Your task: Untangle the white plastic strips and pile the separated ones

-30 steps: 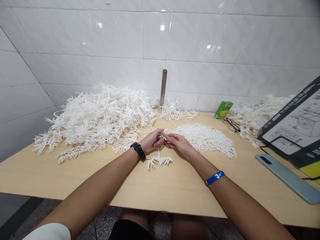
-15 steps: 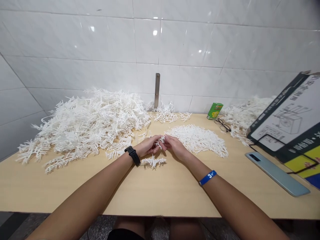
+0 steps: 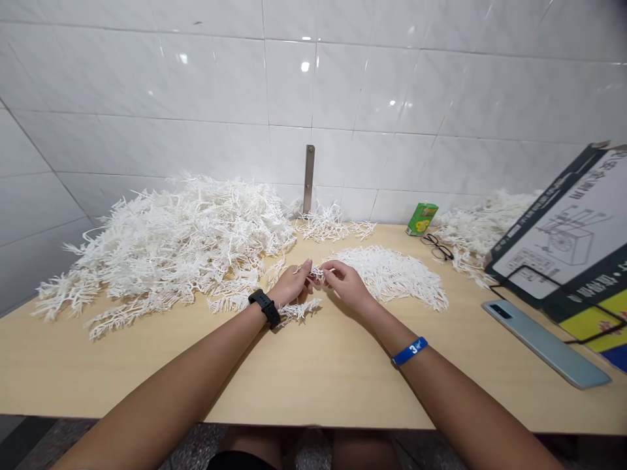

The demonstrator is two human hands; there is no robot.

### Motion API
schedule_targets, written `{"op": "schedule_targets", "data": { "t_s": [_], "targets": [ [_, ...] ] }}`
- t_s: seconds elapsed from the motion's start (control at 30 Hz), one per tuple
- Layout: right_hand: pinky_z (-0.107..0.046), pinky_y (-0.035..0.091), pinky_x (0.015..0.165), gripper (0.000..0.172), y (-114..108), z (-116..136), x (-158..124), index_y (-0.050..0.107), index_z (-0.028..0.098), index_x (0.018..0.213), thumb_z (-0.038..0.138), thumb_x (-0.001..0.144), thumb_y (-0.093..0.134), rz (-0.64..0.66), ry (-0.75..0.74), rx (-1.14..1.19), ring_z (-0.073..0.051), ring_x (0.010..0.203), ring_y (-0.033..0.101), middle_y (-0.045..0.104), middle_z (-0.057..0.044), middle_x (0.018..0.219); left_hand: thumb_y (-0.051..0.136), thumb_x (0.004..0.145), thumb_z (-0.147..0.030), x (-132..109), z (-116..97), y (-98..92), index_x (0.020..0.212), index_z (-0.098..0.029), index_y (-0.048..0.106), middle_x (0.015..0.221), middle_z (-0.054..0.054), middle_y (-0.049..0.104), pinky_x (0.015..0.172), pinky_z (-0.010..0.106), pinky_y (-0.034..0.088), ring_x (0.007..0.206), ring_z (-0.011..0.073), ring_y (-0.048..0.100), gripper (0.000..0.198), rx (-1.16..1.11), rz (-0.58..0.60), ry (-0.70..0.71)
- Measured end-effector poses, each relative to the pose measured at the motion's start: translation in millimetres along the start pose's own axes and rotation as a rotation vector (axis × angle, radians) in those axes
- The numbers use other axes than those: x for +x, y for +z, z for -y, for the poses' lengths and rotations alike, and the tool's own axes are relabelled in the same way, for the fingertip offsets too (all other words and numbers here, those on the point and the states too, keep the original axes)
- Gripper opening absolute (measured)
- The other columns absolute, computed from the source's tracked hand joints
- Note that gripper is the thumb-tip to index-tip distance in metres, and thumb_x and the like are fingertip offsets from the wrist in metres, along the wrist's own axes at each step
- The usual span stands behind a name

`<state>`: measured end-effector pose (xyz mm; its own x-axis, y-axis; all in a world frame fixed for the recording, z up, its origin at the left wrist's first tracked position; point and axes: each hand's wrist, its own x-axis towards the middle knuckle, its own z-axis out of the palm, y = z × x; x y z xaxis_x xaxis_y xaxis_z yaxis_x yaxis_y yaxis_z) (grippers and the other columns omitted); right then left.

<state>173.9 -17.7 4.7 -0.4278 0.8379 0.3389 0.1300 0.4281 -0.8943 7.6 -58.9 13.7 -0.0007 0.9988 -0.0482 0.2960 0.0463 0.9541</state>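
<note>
- The left hand [image 3: 292,285] and right hand [image 3: 345,285] meet mid-table, forearms angled inward, fingertips pinching a small white plastic sprig [image 3: 316,274] between them.
- A white plastic strip [image 3: 300,309] lies just beside the left hand.
- A flat white pile [image 3: 392,277] sits just beyond the right hand; a large white heap [image 3: 171,241] spreads left.
- Bare table [image 3: 313,375] stretches between the forearms to the front edge; a phone [image 3: 546,344] lies well right.
</note>
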Motion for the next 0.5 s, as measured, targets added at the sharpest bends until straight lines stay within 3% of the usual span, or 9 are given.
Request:
{"op": "schedule_targets", "data": {
  "t_s": [0.13, 0.27, 0.4, 0.5],
  "targets": [
    [-0.030, 0.042, 0.067, 0.018, 0.4, 1.8, 0.1, 0.061, 0.020, 0.078, 0.037, 0.081, 0.055, -0.081, -0.027, -0.093, -0.016, 0.070, 0.053, 0.062, -0.003, 0.081, 0.044, 0.082, -0.071, 3.1, 3.1, 2.4, 0.067, -0.015, 0.059, 0.063, 0.004, 0.060, 0.054, 0.025, 0.037, 0.057, 0.0136, 0.052, 0.060, 0.003, -0.075, 0.161],
    [-0.030, 0.042, 0.066, 0.020, 0.1, 0.4, 1.3, 0.060, 0.021, 0.078, 0.040, 0.081, 0.055, -0.126, 0.019, -0.078, -0.018, 0.071, 0.054, 0.061, -0.003, 0.073, 0.063, 0.076, -0.057, 3.7, 0.9, 3.9, 0.075, -0.015, 0.062, 0.064, 0.000, 0.057, 0.060, 0.026, 0.038, 0.061, 0.0127, 0.050, 0.042, -0.024, -0.003, 0.210],
    [-0.030, 0.043, 0.070, 0.019, 0.1, 2.1, 0.1, 0.060, 0.020, 0.079, 0.039, 0.080, 0.057, -0.110, 0.016, -0.084, -0.018, 0.074, 0.055, 0.063, -0.003, 0.081, 0.061, 0.079, -0.046, 5.2, -0.1, 3.3, 0.080, -0.014, 0.066, 0.077, 0.004, 0.064, 0.067, 0.026, 0.042, 0.070, 0.0147, 0.055, 0.032, -0.033, -0.056, 0.221],
    [-0.031, 0.045, 0.074, 0.019, -0.2, 4.2, -1.7, 0.062, 0.020, 0.084, 0.038, 0.083, 0.056, -0.079, 0.008, -0.058, -0.018, 0.078, 0.056, 0.064, -0.004, 0.087, 0.057, 0.081, -0.045, 6.3, 1.8, 2.3, 0.081, -0.015, 0.066, 0.082, 0.006, 0.066, 0.067, 0.026, 0.043, 0.072, 0.0150, 0.056, 0.031, -0.018, -0.007, 0.238]
  ]
}}
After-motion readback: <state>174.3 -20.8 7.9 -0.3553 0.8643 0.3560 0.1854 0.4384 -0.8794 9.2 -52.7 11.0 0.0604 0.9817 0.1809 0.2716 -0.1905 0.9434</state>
